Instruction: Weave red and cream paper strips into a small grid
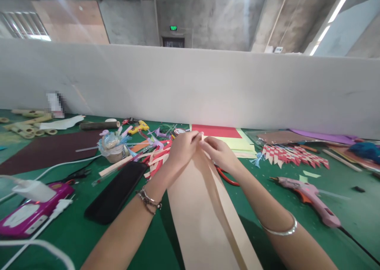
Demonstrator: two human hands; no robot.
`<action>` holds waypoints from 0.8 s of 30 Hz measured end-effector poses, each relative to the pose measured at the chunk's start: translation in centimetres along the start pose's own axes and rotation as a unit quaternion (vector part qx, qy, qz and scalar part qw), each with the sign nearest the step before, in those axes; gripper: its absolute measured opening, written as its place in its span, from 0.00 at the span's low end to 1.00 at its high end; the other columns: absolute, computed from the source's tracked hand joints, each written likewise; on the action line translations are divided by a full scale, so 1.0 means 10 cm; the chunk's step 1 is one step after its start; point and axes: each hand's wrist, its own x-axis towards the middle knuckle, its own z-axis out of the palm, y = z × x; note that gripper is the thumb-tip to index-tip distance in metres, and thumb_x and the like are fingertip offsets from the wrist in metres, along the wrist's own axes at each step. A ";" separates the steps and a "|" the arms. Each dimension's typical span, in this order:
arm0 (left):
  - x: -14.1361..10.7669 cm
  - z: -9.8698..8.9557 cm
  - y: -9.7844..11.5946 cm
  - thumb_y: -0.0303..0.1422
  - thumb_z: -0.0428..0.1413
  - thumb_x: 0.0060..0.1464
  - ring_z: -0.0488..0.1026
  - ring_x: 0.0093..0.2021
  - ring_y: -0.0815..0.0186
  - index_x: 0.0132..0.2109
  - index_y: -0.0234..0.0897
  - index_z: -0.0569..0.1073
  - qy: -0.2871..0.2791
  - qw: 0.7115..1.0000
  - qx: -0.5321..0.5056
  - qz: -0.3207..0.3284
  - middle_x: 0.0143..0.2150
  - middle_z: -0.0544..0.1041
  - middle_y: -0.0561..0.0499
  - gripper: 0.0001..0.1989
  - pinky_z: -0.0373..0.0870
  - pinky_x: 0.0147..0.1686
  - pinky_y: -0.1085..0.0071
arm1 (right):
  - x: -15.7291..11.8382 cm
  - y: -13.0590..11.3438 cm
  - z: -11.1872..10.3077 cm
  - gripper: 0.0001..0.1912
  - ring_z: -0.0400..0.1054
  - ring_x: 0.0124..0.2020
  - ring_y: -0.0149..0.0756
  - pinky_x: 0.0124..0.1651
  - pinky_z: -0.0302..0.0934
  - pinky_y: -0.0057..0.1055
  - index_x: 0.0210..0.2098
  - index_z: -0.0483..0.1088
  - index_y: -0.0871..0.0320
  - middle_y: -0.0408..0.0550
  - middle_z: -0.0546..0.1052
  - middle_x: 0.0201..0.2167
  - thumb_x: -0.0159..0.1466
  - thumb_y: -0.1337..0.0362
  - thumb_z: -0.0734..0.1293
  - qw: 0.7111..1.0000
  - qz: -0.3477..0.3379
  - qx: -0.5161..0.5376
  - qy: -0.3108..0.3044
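The work surface is a green tabletop [320, 194], backed by a long pale partition [142, 84] that runs the full width of the view. Above it rise bare concrete walls [208, 20], with a lit green exit sign [173, 28] over a dark doorway [173, 42].

A long beige paper sheet [198, 206] lies lengthwise in the middle, its near end running out of view at the bottom. The left hand [184, 147] and the right hand [219, 153] meet at its far end, both pinching the paper between thumb and fingers, with a fold or raised flap along the sheet's right side.

Beyond the hands, red paper [216, 131] lies over pale yellow sheets [242, 145]. Red scissors or a similar looped tool, mostly hidden, show a red loop [227, 177] just beside the right forearm. To the left of the paper are a black pouch [115, 192], a heap of red and pink strips [157, 157], a wrapped jar [114, 147] and a yellow glue gun [139, 126]; farther left, dark brown paper [50, 149] lies before bamboo pieces [29, 127].

At the near left, a magenta power strip [35, 210] carries a white plug [37, 190], and white cables [35, 244] cross the table there. On the right are a pink glue gun [311, 196], its nozzle pointing left, and a red-and-beige woven strip piece [293, 155] near a purple sheet [320, 136].
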 end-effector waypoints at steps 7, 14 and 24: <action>-0.02 -0.01 0.01 0.37 0.43 0.55 0.53 0.20 0.72 0.20 0.36 0.53 0.015 0.999 0.050 0.016 0.18 0.54 0.56 0.17 0.45 0.23 0.73 | -0.03 0.01 0.00 0.14 0.56 0.17 0.28 0.21 0.45 0.26 0.16 0.57 0.58 0.40 0.62 0.13 0.57 0.63 0.55 0.997 0.041 -0.069 -0.001; 0.02 -0.13 -0.03 0.36 0.44 0.55 0.54 0.22 0.72 0.19 0.35 0.56 -0.028 0.997 0.059 0.053 0.18 0.54 0.57 0.18 0.46 0.23 0.73 | -0.02 0.02 0.15 0.22 0.57 0.17 0.28 0.22 0.49 0.27 0.15 0.55 0.57 0.41 0.61 0.12 0.60 0.53 0.54 0.998 0.063 -0.011 -0.006; 0.08 -0.27 -0.15 0.38 0.43 0.54 0.48 0.21 0.73 0.20 0.37 0.49 -0.066 0.995 0.054 0.053 0.19 0.48 0.57 0.18 0.43 0.22 0.74 | 0.00 0.09 0.27 0.20 0.55 0.14 0.24 0.22 0.50 0.25 0.14 0.55 0.57 0.36 0.58 0.11 0.59 0.56 0.58 0.977 0.112 0.178 -0.047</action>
